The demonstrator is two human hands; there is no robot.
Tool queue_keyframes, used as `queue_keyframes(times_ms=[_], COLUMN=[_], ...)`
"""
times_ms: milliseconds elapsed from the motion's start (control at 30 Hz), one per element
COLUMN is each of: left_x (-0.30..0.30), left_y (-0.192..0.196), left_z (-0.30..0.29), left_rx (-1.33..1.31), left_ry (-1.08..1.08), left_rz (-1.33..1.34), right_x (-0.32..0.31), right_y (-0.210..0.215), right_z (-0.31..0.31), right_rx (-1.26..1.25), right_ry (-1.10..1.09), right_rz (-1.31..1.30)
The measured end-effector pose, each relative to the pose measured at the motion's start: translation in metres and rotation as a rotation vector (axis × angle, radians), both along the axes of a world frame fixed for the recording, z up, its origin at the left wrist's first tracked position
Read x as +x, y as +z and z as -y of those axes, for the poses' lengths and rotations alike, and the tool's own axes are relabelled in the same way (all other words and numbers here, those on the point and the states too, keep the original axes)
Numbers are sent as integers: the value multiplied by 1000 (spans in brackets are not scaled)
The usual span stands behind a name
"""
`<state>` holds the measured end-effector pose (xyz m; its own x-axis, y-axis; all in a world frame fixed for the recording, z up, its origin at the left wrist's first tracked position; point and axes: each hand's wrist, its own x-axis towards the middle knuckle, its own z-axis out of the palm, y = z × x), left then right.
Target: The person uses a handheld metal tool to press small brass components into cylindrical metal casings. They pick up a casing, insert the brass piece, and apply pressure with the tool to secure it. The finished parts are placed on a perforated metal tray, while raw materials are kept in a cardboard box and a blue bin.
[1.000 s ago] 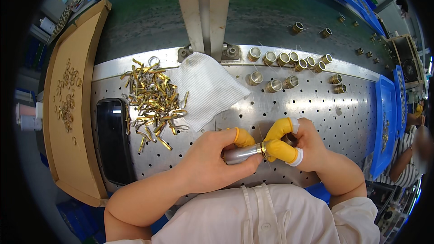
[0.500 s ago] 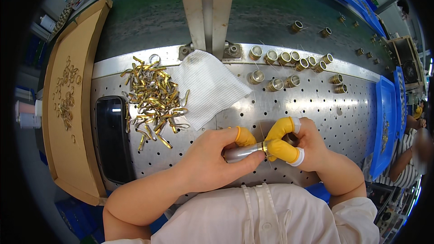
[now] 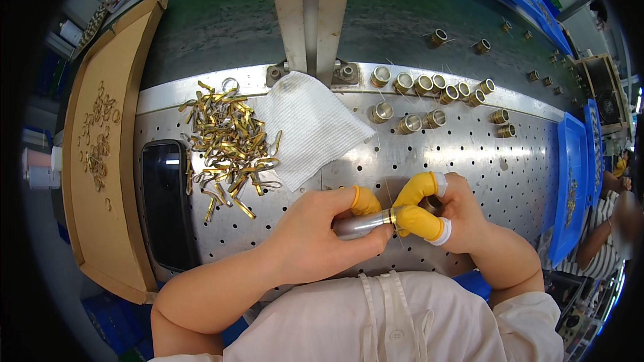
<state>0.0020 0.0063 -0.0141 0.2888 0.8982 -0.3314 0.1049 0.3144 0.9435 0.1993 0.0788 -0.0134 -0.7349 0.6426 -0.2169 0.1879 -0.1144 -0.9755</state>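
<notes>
My left hand [image 3: 315, 228] is closed round a smooth silver metal cylinder [image 3: 359, 226], which lies tilted with its far end up to the right. A thin gold-coloured ring [image 3: 388, 217] circles that end. There the yellow-covered thumb and finger of my right hand [image 3: 446, 218] pinch the cylinder's tip. A short metal sleeve [image 3: 431, 205] shows partly inside my right palm. Fine wire ends stick out above and below the pinch. Left of my hands lies a heap of folded gold and grey metal strips [image 3: 231, 141], beside a white cloth [image 3: 312, 127].
Several short metal sleeves [image 3: 409, 123] stand at the back of the perforated metal table [image 3: 469, 167]. A dark phone [image 3: 166, 204] lies beside a cardboard tray [image 3: 111, 241] of small rings. A metal post [image 3: 310, 13] rises before the green belt [image 3: 215, 27]. Blue trays [image 3: 569, 161] line the right.
Another person's hand at the far edge has left the view, leaving a small wired piece on the belt. My hands keep nearly the same hold and place.
</notes>
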Motion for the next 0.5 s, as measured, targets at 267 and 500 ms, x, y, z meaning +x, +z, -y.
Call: queue_keyframes(times_ms=[267,500], left_x=[2,1], left_y=[-3,-2], left_z=[0,-1], left_rx=[23,34], left_ry=[57,53], left_rz=[1,-1], right_x=[0,0], right_y=[0,-1], right_z=[-1,-1], right_rx=[-6,-27], right_ry=[0,-8], right_rz=[-16,-13])
